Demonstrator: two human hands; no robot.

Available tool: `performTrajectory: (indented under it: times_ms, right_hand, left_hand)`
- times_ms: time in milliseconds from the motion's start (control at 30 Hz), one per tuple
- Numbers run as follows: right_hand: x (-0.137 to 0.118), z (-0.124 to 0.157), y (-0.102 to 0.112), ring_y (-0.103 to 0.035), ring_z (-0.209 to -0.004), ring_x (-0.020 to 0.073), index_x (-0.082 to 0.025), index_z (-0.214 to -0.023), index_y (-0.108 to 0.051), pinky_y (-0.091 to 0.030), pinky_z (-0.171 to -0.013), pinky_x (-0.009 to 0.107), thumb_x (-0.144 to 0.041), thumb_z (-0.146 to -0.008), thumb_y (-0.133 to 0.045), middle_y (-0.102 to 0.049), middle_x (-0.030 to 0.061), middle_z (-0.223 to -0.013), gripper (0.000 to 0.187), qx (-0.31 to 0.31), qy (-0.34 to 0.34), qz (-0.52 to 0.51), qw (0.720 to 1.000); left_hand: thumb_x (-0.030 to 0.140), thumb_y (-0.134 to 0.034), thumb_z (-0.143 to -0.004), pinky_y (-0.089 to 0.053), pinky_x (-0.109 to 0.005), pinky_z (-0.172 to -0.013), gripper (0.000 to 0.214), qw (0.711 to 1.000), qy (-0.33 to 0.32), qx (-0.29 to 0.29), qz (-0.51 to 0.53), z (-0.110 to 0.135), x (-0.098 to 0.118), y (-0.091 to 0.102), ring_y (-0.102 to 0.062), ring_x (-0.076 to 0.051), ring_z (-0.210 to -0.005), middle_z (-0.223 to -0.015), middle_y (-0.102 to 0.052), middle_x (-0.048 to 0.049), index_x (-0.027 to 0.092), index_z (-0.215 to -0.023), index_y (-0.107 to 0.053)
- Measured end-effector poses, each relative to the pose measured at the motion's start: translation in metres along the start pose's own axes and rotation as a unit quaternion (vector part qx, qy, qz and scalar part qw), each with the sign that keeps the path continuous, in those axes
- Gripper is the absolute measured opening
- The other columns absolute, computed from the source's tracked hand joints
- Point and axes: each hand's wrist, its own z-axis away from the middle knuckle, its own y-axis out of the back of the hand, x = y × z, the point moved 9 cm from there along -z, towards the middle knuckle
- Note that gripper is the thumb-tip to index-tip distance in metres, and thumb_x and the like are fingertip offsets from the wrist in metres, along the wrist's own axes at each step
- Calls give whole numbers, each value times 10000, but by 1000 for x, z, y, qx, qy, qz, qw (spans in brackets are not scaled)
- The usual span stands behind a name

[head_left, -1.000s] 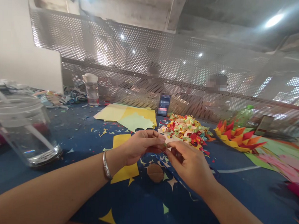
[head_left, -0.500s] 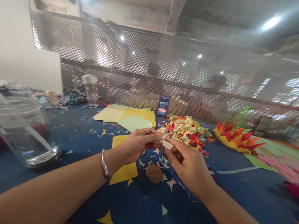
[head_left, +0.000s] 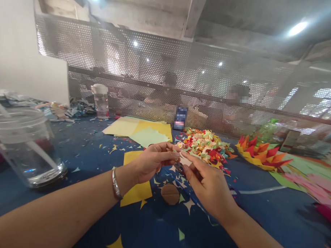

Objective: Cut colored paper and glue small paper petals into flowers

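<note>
My left hand (head_left: 156, 161), with a silver bangle at the wrist, has thumb and fingers pinched together. Whatever sits in that pinch is too small to make out. Almost touching it, my right hand (head_left: 207, 179) is closed with its thumb and forefinger around a small dark object (head_left: 179, 167). A pale piece of paper (head_left: 186, 159) shows between the hands; whether it is held or lying behind them I cannot tell. Below the fingers lie a round brown cardboard disc (head_left: 170, 194) and a star-shaped paper offcut (head_left: 189, 206). A yellow sheet (head_left: 137, 195) lies partly under my left wrist.
Behind my hands stand a heap of colourful folded paper pieces (head_left: 205, 143) and a phone (head_left: 180, 118). A red-orange pointed paper ring (head_left: 262, 156) is at right. To the left are a clear cup with a straw (head_left: 23, 144), a bottle (head_left: 100, 102) and stacked paper sheets (head_left: 122, 125).
Both hands stay close together in nearly the same place, with only slight finger movement. The objects on the table look unmoved.
</note>
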Motion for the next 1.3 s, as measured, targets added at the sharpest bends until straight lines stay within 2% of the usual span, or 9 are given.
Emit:
performTrajectory:
  times_ms: [200, 333, 467, 667, 900, 1133, 1300]
  right_hand:
    - [-2, 0, 8, -589, -564, 153, -159, -1105, -648, -450, -568, 277, -280, -895, -478, -674, 46, -693, 296, 37, 7, -8, 999]
    - [1, 1, 9, -542, -488, 140, -167, -1054, -662, -420, -511, 266, -292, -882, -503, -628, 16, -597, 266, 52, 3, 6, 999]
    - [1, 2, 10, -550, -517, 136, -189, -993, -667, -404, -513, 255, -283, -875, -524, -625, 5, -614, 209, 60, 16, 19, 998]
    - [2, 2, 10, -556, -557, 128, -203, -918, -653, -398, -543, 244, -250, -874, -523, -629, -6, -649, 145, 61, 21, 15, 998]
    - [2, 2, 9, -450, -457, 105, -204, -822, -617, -332, -472, 239, -293, -884, -511, -515, -48, -528, 151, 43, 5, -3, 999]
    - [4, 2, 4, -440, -485, 102, -202, -762, -569, -335, -487, 237, -256, -886, -487, -506, -43, -555, 158, 10, -8, -23, 1000]
    - [1, 0, 2, -395, -479, 98, -203, -715, -530, -317, -473, 232, -216, -872, -480, -437, -54, -539, 166, -1, -7, -34, 999]
  left_hand:
    - [190, -703, -718, -401, -248, -748, 119, 1000, -7, -8, -13, 0, 2, -2, -545, -101, -740, -804, -625, -19, 145, -797, -627]
    - [181, -696, -727, -406, -250, -761, 144, 999, -7, -31, -19, 0, -1, -3, -558, -106, -760, -834, -631, -27, 146, -848, -625]
    - [208, -693, -738, -412, -238, -723, 131, 998, -10, -47, -36, 1, -2, -6, -550, -96, -716, -783, -625, -19, 139, -827, -626]
    - [282, -668, -764, -444, -275, -735, 152, 989, -33, -56, -136, 3, 4, -12, -586, -136, -755, -807, -666, -59, 137, -806, -642]
    - [304, -611, -803, -469, -306, -773, 212, 974, -39, -110, -194, 6, 13, -17, -621, -160, -791, -873, -691, -90, 138, -920, -670]
    - [349, -635, -785, -478, -293, -735, 210, 972, -37, -82, -217, 4, 6, -14, -621, -146, -734, -796, -693, -68, 151, -840, -678]
    - [396, -620, -786, -482, -315, -718, 241, 968, -49, -59, -238, 0, 1, -8, -620, -157, -706, -739, -683, -59, 164, -806, -683]
